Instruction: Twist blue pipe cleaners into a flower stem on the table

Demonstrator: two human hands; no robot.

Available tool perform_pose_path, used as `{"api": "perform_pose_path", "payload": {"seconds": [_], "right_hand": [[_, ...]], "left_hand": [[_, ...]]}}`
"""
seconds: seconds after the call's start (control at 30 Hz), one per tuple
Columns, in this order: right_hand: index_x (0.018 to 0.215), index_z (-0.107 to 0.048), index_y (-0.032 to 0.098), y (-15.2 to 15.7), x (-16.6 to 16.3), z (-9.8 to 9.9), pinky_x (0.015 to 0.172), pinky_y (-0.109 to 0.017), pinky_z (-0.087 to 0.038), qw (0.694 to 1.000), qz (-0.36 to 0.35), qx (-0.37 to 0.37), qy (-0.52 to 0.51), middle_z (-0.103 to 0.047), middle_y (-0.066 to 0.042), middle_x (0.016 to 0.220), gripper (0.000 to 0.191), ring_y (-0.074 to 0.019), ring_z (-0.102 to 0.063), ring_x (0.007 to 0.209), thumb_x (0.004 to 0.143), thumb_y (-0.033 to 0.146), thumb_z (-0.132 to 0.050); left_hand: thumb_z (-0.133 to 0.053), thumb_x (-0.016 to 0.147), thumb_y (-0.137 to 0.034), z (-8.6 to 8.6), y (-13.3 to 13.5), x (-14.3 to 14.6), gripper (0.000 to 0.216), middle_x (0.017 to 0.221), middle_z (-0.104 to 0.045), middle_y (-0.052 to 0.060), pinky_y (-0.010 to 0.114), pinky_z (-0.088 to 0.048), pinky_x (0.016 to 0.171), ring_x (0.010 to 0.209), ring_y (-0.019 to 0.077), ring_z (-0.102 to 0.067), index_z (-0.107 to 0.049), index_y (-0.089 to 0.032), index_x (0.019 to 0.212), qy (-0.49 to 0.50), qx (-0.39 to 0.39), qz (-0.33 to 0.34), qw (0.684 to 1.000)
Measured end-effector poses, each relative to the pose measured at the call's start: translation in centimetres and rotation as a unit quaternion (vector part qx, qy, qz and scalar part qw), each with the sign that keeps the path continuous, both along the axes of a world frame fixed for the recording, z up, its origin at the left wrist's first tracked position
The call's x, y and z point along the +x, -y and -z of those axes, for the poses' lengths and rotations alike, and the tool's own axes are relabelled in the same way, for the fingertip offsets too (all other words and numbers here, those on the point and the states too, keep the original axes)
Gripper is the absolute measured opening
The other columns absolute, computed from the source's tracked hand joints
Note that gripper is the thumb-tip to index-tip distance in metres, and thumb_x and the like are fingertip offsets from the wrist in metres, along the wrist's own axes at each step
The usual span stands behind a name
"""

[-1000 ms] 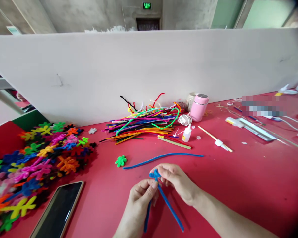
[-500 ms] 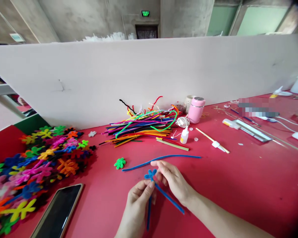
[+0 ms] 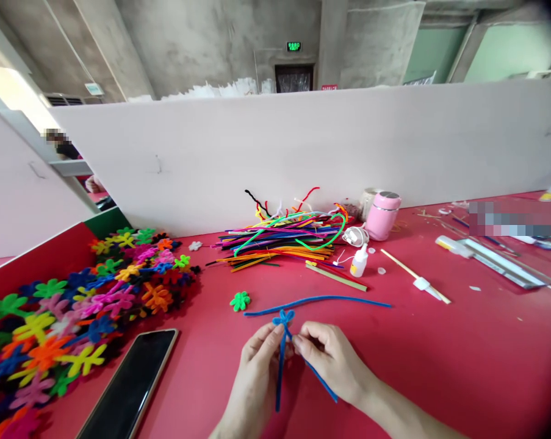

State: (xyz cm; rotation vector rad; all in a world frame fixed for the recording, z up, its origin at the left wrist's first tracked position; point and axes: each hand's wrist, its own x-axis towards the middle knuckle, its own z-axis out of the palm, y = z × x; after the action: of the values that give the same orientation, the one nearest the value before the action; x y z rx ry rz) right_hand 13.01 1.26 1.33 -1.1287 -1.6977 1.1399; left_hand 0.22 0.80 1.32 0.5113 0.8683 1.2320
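Between my hands is a blue pipe cleaner point(image 3: 282, 360), bent into small petal loops at its top, with two straight ends hanging down. My left hand point(image 3: 261, 360) pinches it just under the loops between thumb and fingers. My right hand point(image 3: 327, 356) is closed on the right-hand end, close below the loops. Just beyond my hands a second blue pipe cleaner point(image 3: 321, 299) lies loose on the table in a slight curve. To the left of its near end sits a small green pipe-cleaner flower point(image 3: 240, 301).
A heap of colourful pipe-cleaner flowers point(image 3: 96, 305) fills the left, beside a phone point(image 3: 129, 384). Bundled pipe cleaners point(image 3: 279, 241) lie against the white partition point(image 3: 257, 152). A glue bottle point(image 3: 359, 262), pink cup point(image 3: 384, 216), wooden stick point(image 3: 415, 274) and paper cutter point(image 3: 499, 262) stand or lie rightward.
My right hand has come down from beside the petal loops and closed on the right-hand end. My left hand keeps its pinch. The whole view has shifted, with the scene moving rightward.
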Motion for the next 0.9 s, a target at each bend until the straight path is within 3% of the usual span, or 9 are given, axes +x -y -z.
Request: {"api": "perform_pose_path", "payload": {"seconds": [0.3, 0.57, 0.9], "right_hand": [[0.078, -0.051, 0.017, -0.1, 0.2, -0.2, 0.056, -0.021, -0.037, 0.99, 0.023, -0.061, -0.122, -0.048, 0.001, 0.067, 0.02, -0.0114, -0.044, 0.06, 0.082, 0.036, -0.044], [0.069, -0.05, 0.017, -0.4, 0.5, -0.1, 0.053, -0.021, -0.034, 0.994, 0.009, -0.038, -0.104, -0.042, 0.004, 0.059, 0.015, -0.0105, -0.038, 0.055, 0.079, 0.027, -0.046], [0.057, -0.042, 0.018, -0.6, 0.7, 0.0, 0.049, -0.021, -0.027, 0.994, 0.023, -0.055, -0.09, -0.031, 0.006, 0.052, 0.018, -0.0096, -0.029, 0.051, 0.074, 0.022, -0.048]], "left_hand": [[-0.062, 0.069, -0.021, 0.3, 0.5, 0.0, 0.007, 0.058, -0.058, -0.001, 0.019, -0.038, 0.053, 0.051, 0.0072, -0.048, -0.065, -0.014, 0.069, -0.072, 0.025, 0.028, 0.997], [-0.063, 0.067, -0.023, 0.8, 0.5, -0.1, 0.008, 0.054, -0.055, -0.001, 0.022, -0.039, 0.057, 0.054, 0.0099, -0.049, -0.064, -0.015, 0.065, -0.109, 0.043, 0.044, 0.992], [-0.06, 0.07, -0.024, -0.3, 0.4, -0.2, 0.011, 0.06, -0.055, 0.0, 0.022, -0.037, 0.06, 0.058, 0.0113, -0.045, -0.064, -0.015, 0.064, -0.203, 0.111, 0.065, 0.971]]}}
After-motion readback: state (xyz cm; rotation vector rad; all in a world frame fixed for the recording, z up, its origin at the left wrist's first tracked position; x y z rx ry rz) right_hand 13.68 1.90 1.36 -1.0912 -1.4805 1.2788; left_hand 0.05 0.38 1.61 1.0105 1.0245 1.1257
